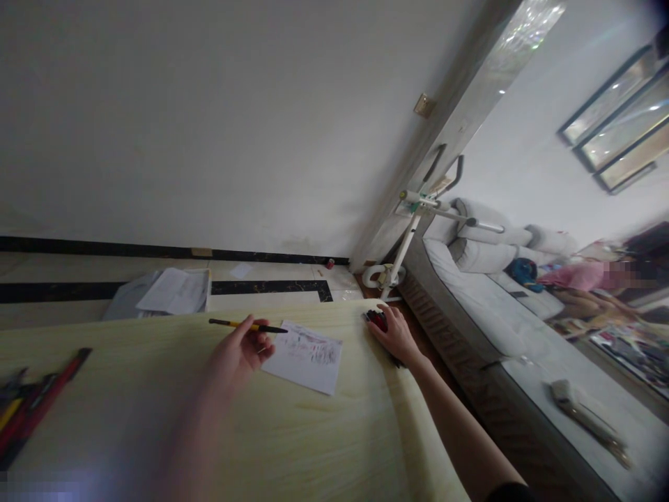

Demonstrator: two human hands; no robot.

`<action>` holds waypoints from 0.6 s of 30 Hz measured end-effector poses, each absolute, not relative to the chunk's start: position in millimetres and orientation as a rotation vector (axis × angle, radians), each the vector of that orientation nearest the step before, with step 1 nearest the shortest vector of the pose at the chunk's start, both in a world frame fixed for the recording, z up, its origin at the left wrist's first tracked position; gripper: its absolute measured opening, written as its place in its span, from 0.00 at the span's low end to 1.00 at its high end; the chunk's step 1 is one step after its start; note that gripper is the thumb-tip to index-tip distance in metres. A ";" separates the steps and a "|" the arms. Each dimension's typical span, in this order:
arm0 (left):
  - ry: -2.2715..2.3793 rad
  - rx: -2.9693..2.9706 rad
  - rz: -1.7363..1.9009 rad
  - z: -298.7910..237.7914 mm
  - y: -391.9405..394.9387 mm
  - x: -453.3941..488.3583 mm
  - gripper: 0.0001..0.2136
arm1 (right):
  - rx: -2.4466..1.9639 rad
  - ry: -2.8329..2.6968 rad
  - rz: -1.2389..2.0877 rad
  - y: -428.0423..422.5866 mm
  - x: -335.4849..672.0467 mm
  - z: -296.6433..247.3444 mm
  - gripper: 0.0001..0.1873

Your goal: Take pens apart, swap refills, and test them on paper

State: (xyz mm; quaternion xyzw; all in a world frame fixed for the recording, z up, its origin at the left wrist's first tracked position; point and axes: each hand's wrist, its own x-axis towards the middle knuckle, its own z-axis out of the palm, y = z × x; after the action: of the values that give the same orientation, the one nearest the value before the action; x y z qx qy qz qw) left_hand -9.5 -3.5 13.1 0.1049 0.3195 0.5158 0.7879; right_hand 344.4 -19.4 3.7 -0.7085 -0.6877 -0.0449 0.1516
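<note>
Head view: the left hand [241, 352] is pinching a pencil [247, 325] level beside a marked paper [306, 356], while the right hand [396, 335] is closing over a red-black object [377, 318] at the pale board's [261, 432] edge, steadying it.

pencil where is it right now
In the head view the pencil is held in the left hand, just left of the paper on the board.

Open pale yellow wood-grain surface [313, 446] toward the near edge; blocked ahead by white marked paper sheet [306, 355], at far left by red-and-black tools [36, 404].
</note>
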 end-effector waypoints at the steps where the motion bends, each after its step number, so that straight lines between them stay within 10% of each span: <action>1: 0.691 0.225 1.113 13.2 -3.6 -9.4 0.08 | -2.005 -1.984 -0.102 -19.1 345.9 2.8 0.27; 18: 0.666 0.245 1.100 10.5 -3.8 -9.3 0.07 | -1.889 -2.246 0.019 -9.9 335.1 5.0 0.22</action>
State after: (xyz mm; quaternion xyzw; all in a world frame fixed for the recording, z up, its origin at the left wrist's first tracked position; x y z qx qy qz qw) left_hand -9.3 -3.8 10.5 0.1138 0.3098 0.5117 0.7932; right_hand 335.1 -9.9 5.0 -0.6403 -0.7611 0.0066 0.1032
